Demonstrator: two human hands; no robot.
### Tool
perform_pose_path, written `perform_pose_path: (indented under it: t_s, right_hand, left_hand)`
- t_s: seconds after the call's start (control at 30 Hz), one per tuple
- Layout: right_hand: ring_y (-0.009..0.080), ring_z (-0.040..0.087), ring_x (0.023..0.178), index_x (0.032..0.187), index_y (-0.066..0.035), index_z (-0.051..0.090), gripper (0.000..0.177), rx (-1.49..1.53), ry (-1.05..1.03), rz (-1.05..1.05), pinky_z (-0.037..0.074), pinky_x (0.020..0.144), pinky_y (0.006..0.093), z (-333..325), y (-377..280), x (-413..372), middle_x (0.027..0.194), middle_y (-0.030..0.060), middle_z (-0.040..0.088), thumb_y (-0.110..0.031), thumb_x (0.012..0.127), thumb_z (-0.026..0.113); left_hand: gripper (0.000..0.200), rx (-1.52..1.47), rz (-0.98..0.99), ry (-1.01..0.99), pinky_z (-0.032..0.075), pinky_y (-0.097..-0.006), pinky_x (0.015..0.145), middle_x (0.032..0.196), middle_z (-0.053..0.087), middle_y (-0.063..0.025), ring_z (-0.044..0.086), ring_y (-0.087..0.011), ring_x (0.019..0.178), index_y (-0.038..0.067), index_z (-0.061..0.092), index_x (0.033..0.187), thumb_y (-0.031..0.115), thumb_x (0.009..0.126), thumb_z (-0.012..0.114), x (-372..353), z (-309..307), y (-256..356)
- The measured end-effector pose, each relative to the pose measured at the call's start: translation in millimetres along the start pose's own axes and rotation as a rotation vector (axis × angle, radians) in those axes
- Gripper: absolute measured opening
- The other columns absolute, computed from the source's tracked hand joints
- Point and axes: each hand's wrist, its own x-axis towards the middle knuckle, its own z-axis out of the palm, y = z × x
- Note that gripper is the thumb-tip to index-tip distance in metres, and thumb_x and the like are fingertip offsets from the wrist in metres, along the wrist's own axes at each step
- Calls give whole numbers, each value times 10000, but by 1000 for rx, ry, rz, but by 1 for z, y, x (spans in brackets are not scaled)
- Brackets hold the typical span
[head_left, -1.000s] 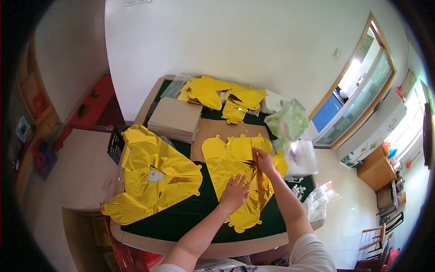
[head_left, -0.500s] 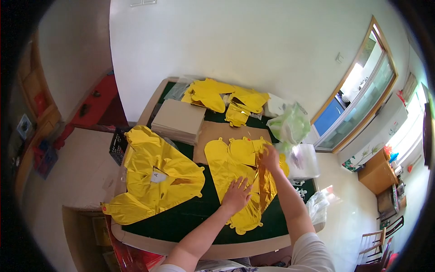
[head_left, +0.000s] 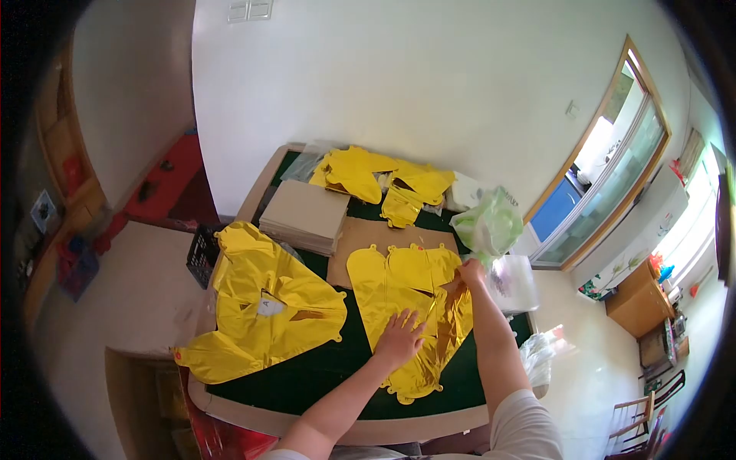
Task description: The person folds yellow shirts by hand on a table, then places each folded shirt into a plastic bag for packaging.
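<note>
A flat gold foil balloon (head_left: 372, 287) with small tabs along its edge lies in front of me, partly on a brown cardboard sheet (head_left: 345, 234). My left hand (head_left: 399, 342) rests on its middle with the fingers spread. At its upper right edge, my right hand (head_left: 471, 272) is closed on the foil, and the part below that hand is creased and folded. To the left lies another gold foil balloon (head_left: 238, 330), larger and crumpled, with a white label marked "A" (head_left: 269, 304) at its centre.
A stack of grey-brown cards (head_left: 303, 211) stands behind the left balloon. More gold foil balloons (head_left: 356, 172) lie at the table's back. A pale green plastic bag (head_left: 491, 222) and clear plastic sleeves (head_left: 514, 284) sit on the right. A black crate (head_left: 201, 254) is at the left edge.
My right hand has moved slightly right, and its fingers have closed on the balloon's upper right edge. My left hand stays flat on the foil. The view has tilted up slightly.
</note>
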Motion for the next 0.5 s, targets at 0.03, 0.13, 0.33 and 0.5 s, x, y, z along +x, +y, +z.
perform_pose_path:
  t_s: [0.03, 0.13, 0.33, 0.5]
  right_hand:
    - [344, 604, 1076, 1018, -87, 679, 342, 7, -18, 29, 478, 901, 458, 3, 1, 2, 1081, 155, 666, -304, 755, 675]
    - [345, 606, 1071, 1036, -88, 678, 339, -14, 67, 53, 476, 906, 459, 11, 1, -1, 1113, 157, 657, -304, 775, 655]
    - [343, 617, 1043, 1035, -89, 673, 306, 18, 62, 67, 484, 873, 461, -1, -3, -2, 1107, 168, 651, -291, 817, 603]
    - [315, 636, 980, 999, -62, 668, 264, 94, 56, -115, 508, 801, 430, -13, -17, 6, 1053, 150, 665, -254, 827, 608]
  left_hand:
    - [471, 1, 1, 3, 219, -482, 1137, 1493, 319, -125, 256, -315, 1395, 159, 421, 1403, 371, 981, 422, 0, 0, 0]
    - [471, 3, 1, 14, 217, -481, 1138, 1496, 313, -122, 258, -313, 1394, 161, 419, 1405, 370, 983, 418, -1, 2, 0]
    - [471, 6, -1, 6, 213, -474, 1141, 1498, 310, -120, 255, -310, 1396, 157, 424, 1401, 371, 981, 422, -1, 4, 0]
    - [467, -13, -8, 14, 213, -472, 1142, 1488, 326, -128, 263, -315, 1394, 147, 436, 1392, 362, 977, 432, 0, 2, 1]
